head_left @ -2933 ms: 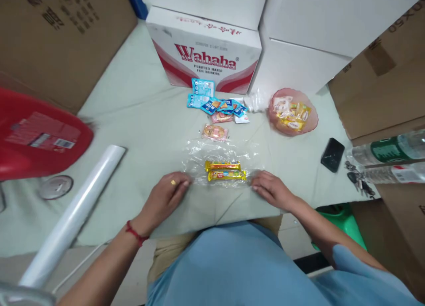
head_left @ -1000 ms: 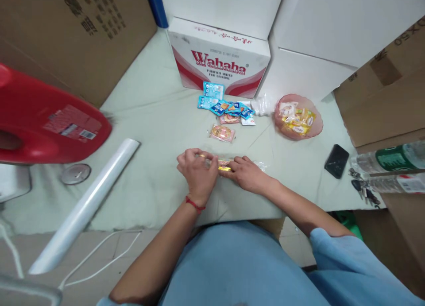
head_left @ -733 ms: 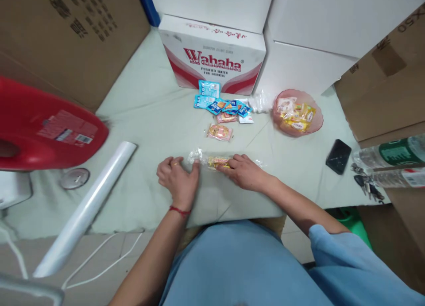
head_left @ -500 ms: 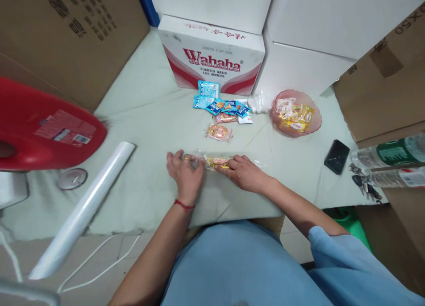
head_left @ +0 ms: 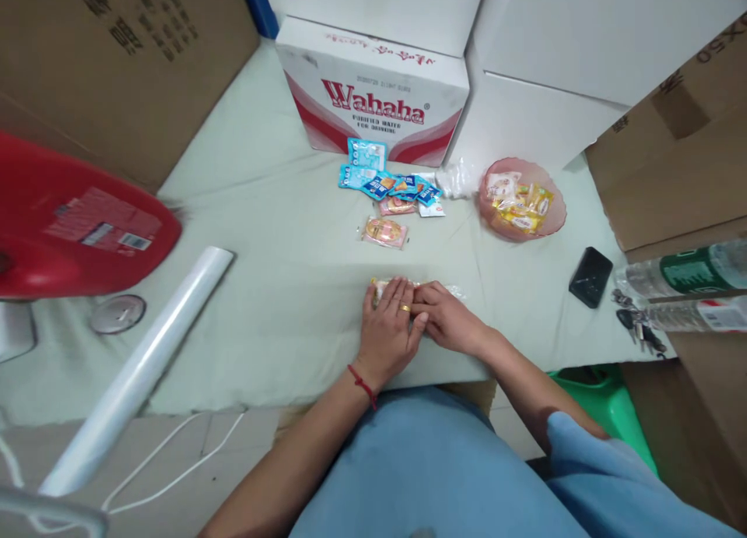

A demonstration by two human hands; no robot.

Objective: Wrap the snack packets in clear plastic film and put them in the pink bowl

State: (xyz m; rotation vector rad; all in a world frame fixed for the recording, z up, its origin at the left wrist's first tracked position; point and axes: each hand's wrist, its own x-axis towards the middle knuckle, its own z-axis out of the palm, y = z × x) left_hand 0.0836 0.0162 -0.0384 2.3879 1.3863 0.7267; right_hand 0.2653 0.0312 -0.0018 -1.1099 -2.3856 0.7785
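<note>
A yellow snack packet in clear plastic wrap (head_left: 380,288) lies on the cloth in front of me, mostly covered by my hands. My left hand (head_left: 390,324), with a gold ring and a red wrist cord, lies over it with fingers stretched out flat. Bent fingers of my right hand (head_left: 452,316) grip the packet's right part, touching the left hand. Loose clear plastic (head_left: 457,291) sticks out past the right knuckles. Beyond the hands sits a pink biscuit packet (head_left: 385,232), and behind it a heap of blue snack sachets (head_left: 402,186).
A pink glass bowl (head_left: 552,223) holds yellow packets. Behind stands a Wahaha carton (head_left: 373,94). To the left are a plastic film roll (head_left: 140,367), a red jug (head_left: 87,219) and a round lid (head_left: 118,314). At right lie a phone (head_left: 590,277), keys (head_left: 639,324) and bottles (head_left: 694,272).
My left hand has moved right, from the loose plastic at the left end onto the packet. That plastic no longer shows on the left. My right hand has shifted slightly right.
</note>
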